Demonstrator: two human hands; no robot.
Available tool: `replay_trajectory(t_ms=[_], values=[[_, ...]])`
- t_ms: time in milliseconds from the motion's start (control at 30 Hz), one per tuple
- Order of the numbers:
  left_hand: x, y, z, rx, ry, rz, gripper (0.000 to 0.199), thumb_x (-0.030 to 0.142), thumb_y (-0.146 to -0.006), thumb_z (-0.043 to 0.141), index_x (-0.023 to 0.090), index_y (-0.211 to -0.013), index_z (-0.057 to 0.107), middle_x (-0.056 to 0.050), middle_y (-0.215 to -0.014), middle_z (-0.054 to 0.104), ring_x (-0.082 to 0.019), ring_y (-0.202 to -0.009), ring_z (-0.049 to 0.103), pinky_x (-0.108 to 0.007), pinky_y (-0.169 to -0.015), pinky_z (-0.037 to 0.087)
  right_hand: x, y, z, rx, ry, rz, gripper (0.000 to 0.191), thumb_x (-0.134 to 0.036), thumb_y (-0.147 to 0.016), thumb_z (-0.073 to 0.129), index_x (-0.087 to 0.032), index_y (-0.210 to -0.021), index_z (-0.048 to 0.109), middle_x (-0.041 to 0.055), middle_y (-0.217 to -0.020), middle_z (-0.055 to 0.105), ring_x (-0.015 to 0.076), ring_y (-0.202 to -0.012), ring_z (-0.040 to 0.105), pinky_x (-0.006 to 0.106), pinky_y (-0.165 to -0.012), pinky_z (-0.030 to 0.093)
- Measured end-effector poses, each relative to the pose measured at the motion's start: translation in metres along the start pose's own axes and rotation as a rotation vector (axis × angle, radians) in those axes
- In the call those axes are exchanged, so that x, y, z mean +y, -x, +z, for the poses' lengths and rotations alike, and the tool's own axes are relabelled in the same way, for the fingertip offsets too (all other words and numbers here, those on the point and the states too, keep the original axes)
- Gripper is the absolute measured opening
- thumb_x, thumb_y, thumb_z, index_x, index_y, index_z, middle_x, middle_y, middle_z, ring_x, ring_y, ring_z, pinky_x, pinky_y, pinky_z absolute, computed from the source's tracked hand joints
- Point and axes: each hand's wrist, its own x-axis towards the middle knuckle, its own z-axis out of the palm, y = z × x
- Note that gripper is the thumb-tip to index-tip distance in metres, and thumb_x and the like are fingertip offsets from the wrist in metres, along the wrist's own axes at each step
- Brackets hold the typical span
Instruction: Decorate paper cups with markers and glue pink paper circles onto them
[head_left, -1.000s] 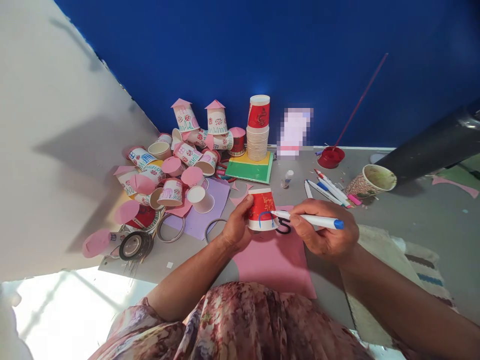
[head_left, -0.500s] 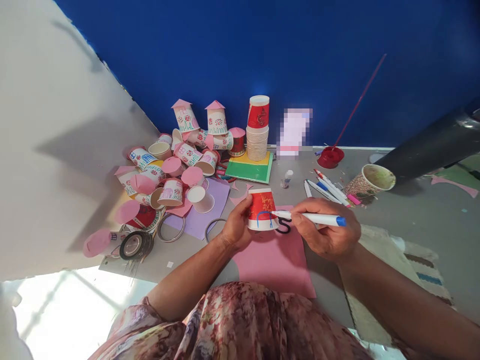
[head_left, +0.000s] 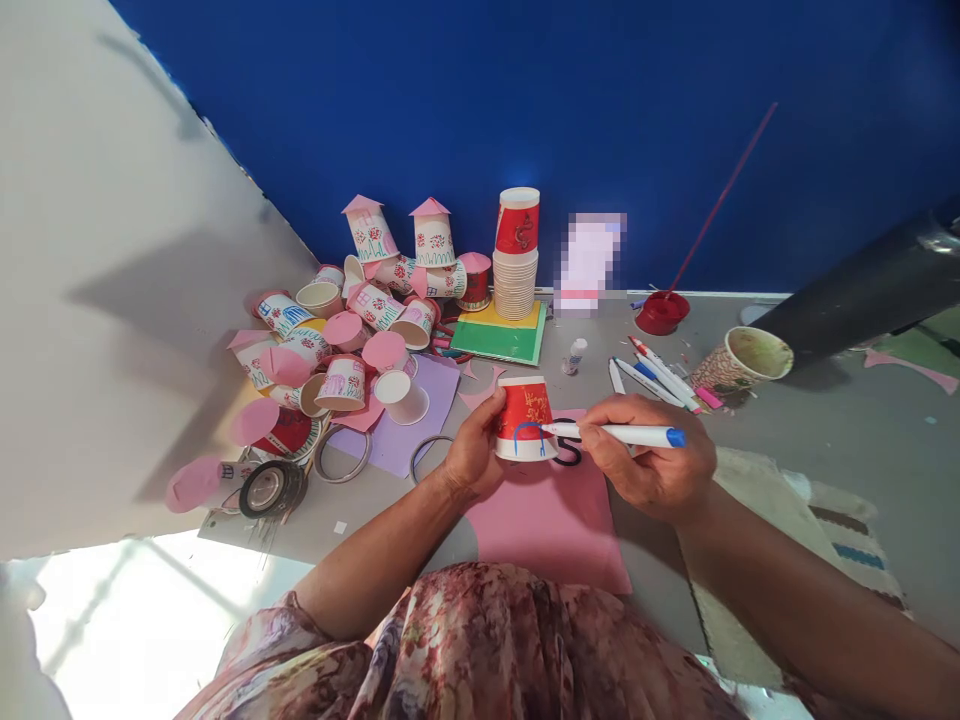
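My left hand (head_left: pixel 477 445) grips a red and white paper cup (head_left: pixel 524 405) by its left side, the cup turned upside down. Gold lettering and a blue arch-shaped line mark the cup's red face. In my right hand (head_left: pixel 656 460) is a white felt-tip pen (head_left: pixel 630 433) with a blue end, its tip at the cup's right side by the blue line. Below both hands lies a sheet of pink paper (head_left: pixel 547 530). Black-handled scissors (head_left: pixel 568 455) show partly behind the cup and pen.
Decorated paper cups with pink roofs (head_left: pixel 367 300) are heaped at the left. A cup stack (head_left: pixel 516 270) stands on a green and yellow pad (head_left: pixel 495 340). Several markers (head_left: pixel 656 375), a patterned cup (head_left: pixel 739 360) and a cloth (head_left: pixel 772 560) lie rightward. Tape rolls (head_left: pixel 268 488) sit left.
My right hand and the pen have shifted very slightly left, the tip staying at the cup. The cup and my left hand hold nearly the same place.
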Motion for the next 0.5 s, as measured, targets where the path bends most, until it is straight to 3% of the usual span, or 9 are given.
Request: replay_trajectory(t_ms=[167, 333, 500], values=[[0.0003, 0.0003, 0.0013, 0.016, -0.011, -0.009, 0.031, 0.039, -0.096, 0.065, 0.010, -0.097, 0.075, -0.011, -0.088, 0.079, -0.022, -0.078, 0.075, -0.034, -0.081, 0.060, 0.0001, -0.0010, -0.0009, -0.027, -0.022, 0.029, 0.014, -0.014, -0.093, 0.059, -0.023, -0.083, 0.063, 0.0004, -0.064, 0.070, 0.0123, -0.043, 0.052, 0.029, -0.042, 0.040], [0.0008, 0.0018, 0.0033, -0.001, -0.017, -0.001, 0.031, 0.037, -0.097, 0.062, 0.010, -0.094, 0.076, -0.011, -0.084, 0.079, -0.021, -0.075, 0.075, -0.033, -0.079, 0.060, 0.0001, -0.0016, -0.0009, -0.025, -0.028, 0.023, 0.015, -0.013, -0.092, 0.059, -0.025, -0.085, 0.063, 0.0013, -0.067, 0.072, 0.0146, -0.046, 0.057, 0.031, -0.046, 0.046], [0.0018, 0.0027, 0.0053, 0.043, -0.014, -0.018, 0.030, 0.036, -0.098, 0.060, 0.010, -0.091, 0.075, -0.010, -0.084, 0.079, -0.021, -0.074, 0.074, -0.034, -0.077, 0.061, -0.0007, -0.0011, -0.0024, -0.074, -0.039, 0.055, 0.016, -0.014, -0.092, 0.057, -0.025, -0.081, 0.062, -0.0011, -0.060, 0.067, 0.0122, -0.041, 0.049, 0.030, -0.042, 0.040]])
